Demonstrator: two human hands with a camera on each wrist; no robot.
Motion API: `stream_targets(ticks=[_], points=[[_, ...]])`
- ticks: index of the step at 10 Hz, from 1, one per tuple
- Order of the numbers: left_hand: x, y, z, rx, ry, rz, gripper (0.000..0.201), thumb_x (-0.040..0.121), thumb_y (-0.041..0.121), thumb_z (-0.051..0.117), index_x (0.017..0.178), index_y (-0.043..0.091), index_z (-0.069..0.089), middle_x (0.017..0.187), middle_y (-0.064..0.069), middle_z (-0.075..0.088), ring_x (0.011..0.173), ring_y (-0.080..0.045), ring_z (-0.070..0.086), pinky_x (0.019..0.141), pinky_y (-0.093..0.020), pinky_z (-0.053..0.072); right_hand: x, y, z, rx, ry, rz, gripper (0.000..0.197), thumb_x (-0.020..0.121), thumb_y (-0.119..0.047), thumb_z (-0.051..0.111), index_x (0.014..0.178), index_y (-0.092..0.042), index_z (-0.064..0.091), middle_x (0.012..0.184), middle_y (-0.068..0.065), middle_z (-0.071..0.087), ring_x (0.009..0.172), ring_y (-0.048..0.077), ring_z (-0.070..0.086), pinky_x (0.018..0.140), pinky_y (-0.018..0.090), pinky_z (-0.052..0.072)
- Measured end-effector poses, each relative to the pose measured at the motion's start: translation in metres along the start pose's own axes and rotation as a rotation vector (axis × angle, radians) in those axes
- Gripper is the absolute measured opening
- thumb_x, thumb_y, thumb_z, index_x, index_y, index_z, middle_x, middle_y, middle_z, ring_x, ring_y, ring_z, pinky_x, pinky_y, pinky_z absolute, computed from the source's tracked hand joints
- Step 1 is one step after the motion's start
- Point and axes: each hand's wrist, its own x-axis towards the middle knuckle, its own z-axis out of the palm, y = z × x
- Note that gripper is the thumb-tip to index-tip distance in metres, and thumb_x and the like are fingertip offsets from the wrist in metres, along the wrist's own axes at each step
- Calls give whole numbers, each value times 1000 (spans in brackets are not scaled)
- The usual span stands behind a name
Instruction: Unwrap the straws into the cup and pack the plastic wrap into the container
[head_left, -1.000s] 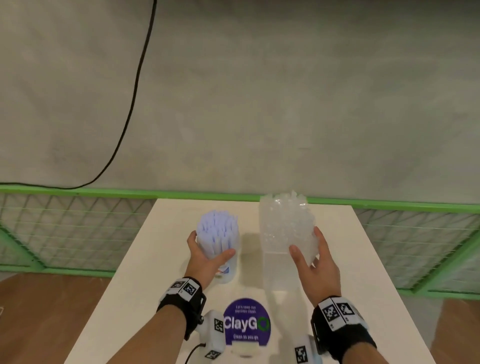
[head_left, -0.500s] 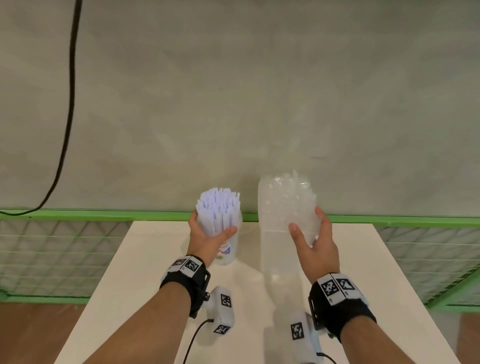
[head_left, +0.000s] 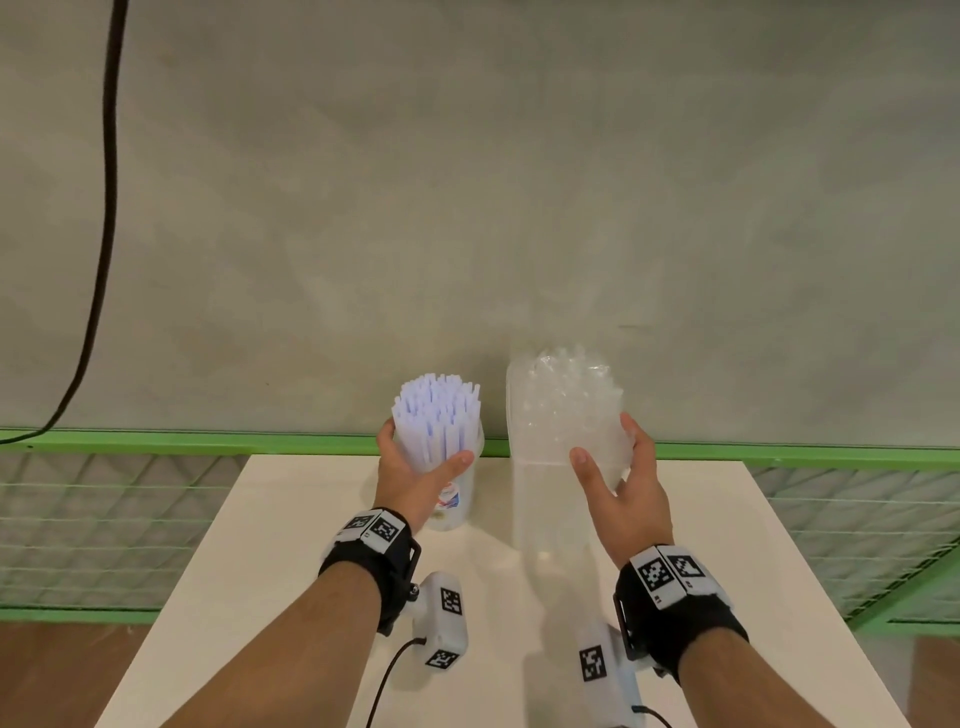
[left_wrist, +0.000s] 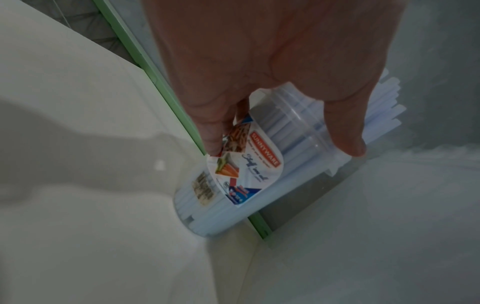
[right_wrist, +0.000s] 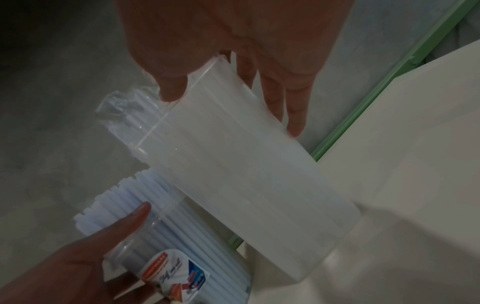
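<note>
A clear labelled cup (head_left: 457, 501) packed with pale blue straws (head_left: 436, 410) stands near the far edge of the white table (head_left: 291, 545). My left hand (head_left: 425, 452) grips it, thumb in front and fingers behind. In the left wrist view the left hand (left_wrist: 284, 150) spans the cup (left_wrist: 233, 185) below the straw tips (left_wrist: 384, 115). To its right is a tall translucent container (head_left: 545, 499) stuffed with crumpled plastic wrap (head_left: 566, 400). My right hand (head_left: 605, 441) holds it near the top. In the right wrist view the right hand's (right_wrist: 232, 110) thumb and fingers bracket the container (right_wrist: 246, 174).
A green rail (head_left: 208, 441) with wire mesh runs just behind the table's far edge, with a grey concrete surface beyond. A black cable (head_left: 106, 208) hangs at the upper left. Bare tabletop lies on either side of the cup and container.
Both hands have carried the cup and the container away from me toward the table's far edge. The purple sticker on the near tabletop has dropped out of view.
</note>
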Motion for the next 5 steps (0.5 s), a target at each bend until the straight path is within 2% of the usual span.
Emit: stream_targets(ticks=[1,2,3,4,5], points=[[-1,1,-1,17,-5,-14,108,65,26,89,144,31,17,135,2,49,122,-18,50,101,-32,40,2,-2,2,0,-6,9,76,85,-49,66,149,-36,26,150,-8,41,137,18,43,114,36,33],[-4,7,-1,29,-2,-22,108,67,25,88,146,29,14,131,5,47,114,-14,47,95,-27,36,3,-3,2,-16,-16,12,76,86,-49,66,149,-36,26,150,-7,41,136,19,43,115,39,33],[-4,8,0,30,-2,-35,112,66,23,88,148,29,12,129,6,44,112,-13,45,92,-26,35,4,-3,0,-24,-26,28,79,81,-57,65,148,-39,25,150,-6,43,135,20,46,113,44,36],[-11,15,-1,51,17,-64,130,55,25,93,151,30,5,146,-1,36,130,-20,41,105,-33,35,1,-10,-3,-28,-46,60,80,81,-58,65,147,-41,25,148,-6,45,133,21,48,112,42,37],[-21,23,-6,180,78,-54,142,48,32,96,152,34,-1,158,-3,11,146,-21,18,116,-41,23,0,-21,-8,-46,-67,111,84,83,-53,68,150,-41,19,151,-4,41,135,22,44,111,34,34]])
